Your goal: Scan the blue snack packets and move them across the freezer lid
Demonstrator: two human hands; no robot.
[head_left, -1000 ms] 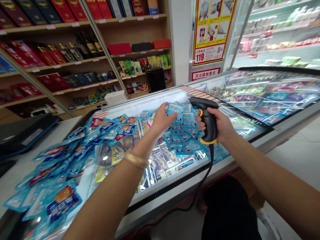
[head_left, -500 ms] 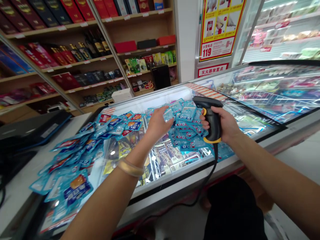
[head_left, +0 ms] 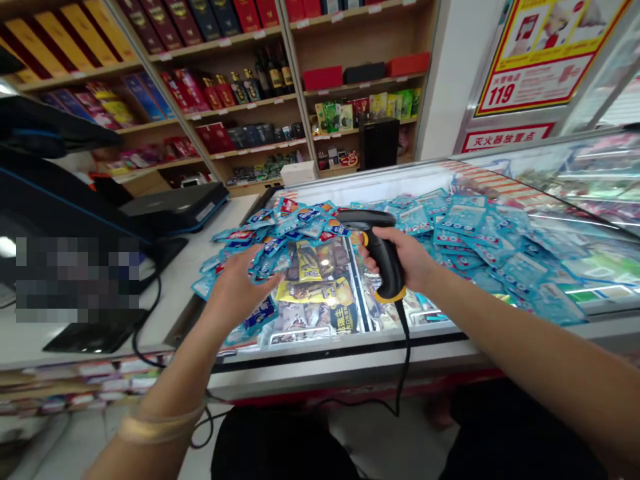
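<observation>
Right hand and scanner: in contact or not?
Touching. The head view shows the right hand wrapped around the handle of the black scanner, with no gap between palm and grip.

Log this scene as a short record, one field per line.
Left hand: open at shiny blue plastic packets; contact unclear
Right hand: gripping black-and-yellow plastic handheld scanner
Black cable: hanging from scanner handle
Packets: heaped left and right of scanner
Surface: white-framed, glass-topped case
Background: tan wooden shelves holding boxes and bottles
</observation>
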